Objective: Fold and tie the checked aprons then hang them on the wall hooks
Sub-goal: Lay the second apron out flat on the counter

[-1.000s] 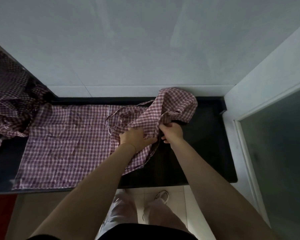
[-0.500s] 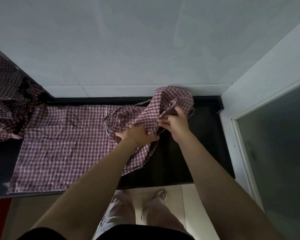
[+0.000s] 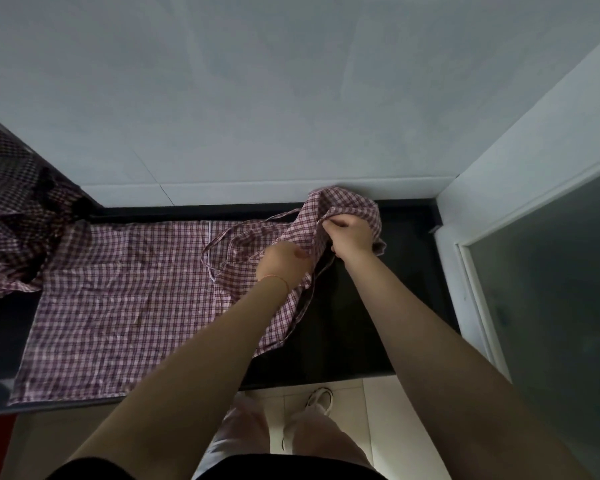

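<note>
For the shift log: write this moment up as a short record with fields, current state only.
surface: black glossy countertop, set against a pale grey wall
item in work: red-and-white checked cloth apron, its left part flat on the countertop, its right end bunched and lifted
left hand: grips the bunched cloth
right hand: grips the raised fold nearer the wall
loose ties: thin checked strap looping over the flat part
other cloth: crumpled checked pile at far left
hooks: none in view
stage: folding under way, not tied
</note>
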The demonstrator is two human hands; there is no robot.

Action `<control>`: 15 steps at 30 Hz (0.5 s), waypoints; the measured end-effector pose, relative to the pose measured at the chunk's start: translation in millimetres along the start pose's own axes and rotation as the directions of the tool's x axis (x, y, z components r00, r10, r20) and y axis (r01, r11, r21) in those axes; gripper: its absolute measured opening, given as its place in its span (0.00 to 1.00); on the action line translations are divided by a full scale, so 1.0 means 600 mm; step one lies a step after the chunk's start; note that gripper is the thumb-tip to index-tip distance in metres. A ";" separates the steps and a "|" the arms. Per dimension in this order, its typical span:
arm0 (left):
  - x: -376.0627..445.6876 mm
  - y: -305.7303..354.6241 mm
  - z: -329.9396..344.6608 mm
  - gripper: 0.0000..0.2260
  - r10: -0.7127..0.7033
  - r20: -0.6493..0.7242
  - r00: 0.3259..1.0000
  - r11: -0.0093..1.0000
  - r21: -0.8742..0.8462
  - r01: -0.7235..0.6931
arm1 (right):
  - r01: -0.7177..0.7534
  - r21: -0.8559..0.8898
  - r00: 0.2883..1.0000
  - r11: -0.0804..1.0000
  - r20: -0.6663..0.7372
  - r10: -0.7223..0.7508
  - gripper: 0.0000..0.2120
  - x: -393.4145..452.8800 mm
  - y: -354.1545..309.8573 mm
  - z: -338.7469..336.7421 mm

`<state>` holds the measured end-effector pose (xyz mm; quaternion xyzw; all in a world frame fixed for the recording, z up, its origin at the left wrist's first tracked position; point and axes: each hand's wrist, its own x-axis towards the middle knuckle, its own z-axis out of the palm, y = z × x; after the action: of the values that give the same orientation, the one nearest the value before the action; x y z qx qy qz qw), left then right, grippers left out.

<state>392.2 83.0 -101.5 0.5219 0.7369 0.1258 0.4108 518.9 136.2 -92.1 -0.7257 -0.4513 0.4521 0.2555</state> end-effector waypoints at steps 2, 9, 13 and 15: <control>0.013 -0.006 -0.005 0.08 -0.022 -0.039 0.999 0.992 -0.127 0.017 | -0.003 -0.026 0.999 1.000 0.038 0.004 0.12 0.006 0.002 -0.013; 0.052 -0.025 -0.064 0.06 -0.104 -0.170 0.980 0.953 -0.299 0.049 | -0.441 -0.033 0.865 0.897 0.252 0.434 0.04 -0.017 0.036 0.000; 0.062 -0.032 -0.076 0.09 -0.095 -0.163 0.982 0.968 -0.247 0.053 | -0.615 0.225 0.763 0.756 0.414 0.497 0.06 -0.033 0.045 0.036; 0.060 -0.036 -0.078 0.08 -0.085 -0.144 0.986 0.979 -0.194 0.056 | -0.612 0.353 0.777 0.707 0.435 0.456 0.04 -0.030 0.043 0.049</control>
<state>339.3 116.4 -102.4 0.4429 0.7687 0.2198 0.4058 500.4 107.0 -118.3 -0.6579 -0.1277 0.7131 0.2059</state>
